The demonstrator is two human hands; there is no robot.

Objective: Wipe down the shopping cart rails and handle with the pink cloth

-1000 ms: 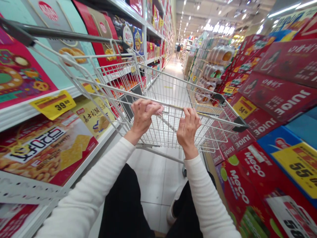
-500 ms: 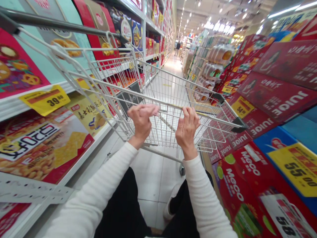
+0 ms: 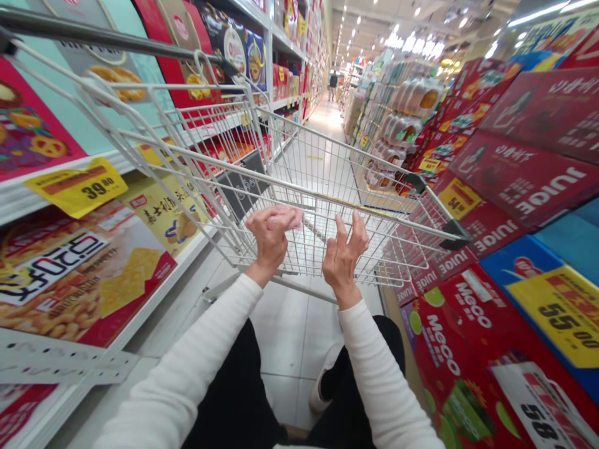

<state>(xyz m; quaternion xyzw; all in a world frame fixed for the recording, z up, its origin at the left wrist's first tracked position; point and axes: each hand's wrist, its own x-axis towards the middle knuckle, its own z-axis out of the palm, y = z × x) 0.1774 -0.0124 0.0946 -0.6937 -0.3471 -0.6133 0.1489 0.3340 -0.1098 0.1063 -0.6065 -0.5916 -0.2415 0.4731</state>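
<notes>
A wire shopping cart [image 3: 299, 187] stands sideways in front of me, its basket showing only bare mesh. My left hand [image 3: 269, 240] is closed around a folded pink cloth [image 3: 286, 217], in front of the cart's near side. My right hand [image 3: 345, 255] is just below the cart's top rail, its fingers loosely bent and apart, with nothing in them. The cart's dark handle bar [image 3: 116, 42] is at the upper left.
Shelves of boxed biscuits [image 3: 84, 268] with yellow price tags [image 3: 77, 186] line the left. On the right are stacked red drink cartons [image 3: 468, 349] and shrink-wrapped bottles [image 3: 402, 131]. A tiled aisle [image 3: 322, 112] runs ahead, with a person [image 3: 332, 86] far down it.
My right hand has let go of the cart's top rail, opened and dropped slightly back. My left hand has come down a little with the pink cloth.
</notes>
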